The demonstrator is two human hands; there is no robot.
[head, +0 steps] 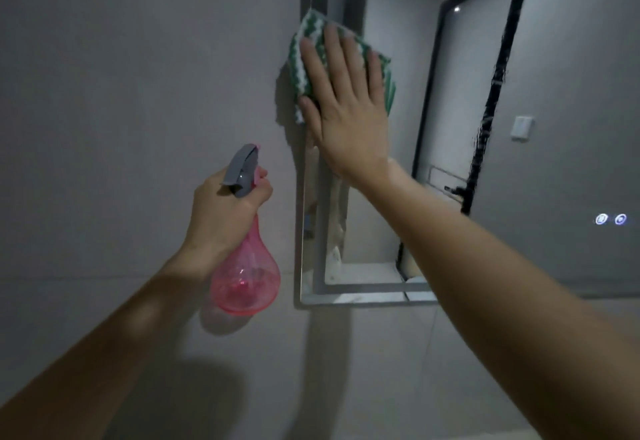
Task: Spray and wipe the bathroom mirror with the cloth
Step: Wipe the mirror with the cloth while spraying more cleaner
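Two hands busy: my right hand [341, 103] presses the cloth [304, 58] flat on the mirror [554, 93]; left hand [221, 211] grips the spray bottle [247, 277]. I should wipe slowly, edge first.

We see a plain grey wall [121, 93] filling the left of the scene, dimly lit, with soft shadows low down and a faint horizontal joint line crossing it. To the right we see reflected room: a black-framed door [485, 86], a white wall switch [522, 128] beside it, and a pale ledge [367, 273] lower down. Far right, we see two small round lights [611, 219] glowing close together.
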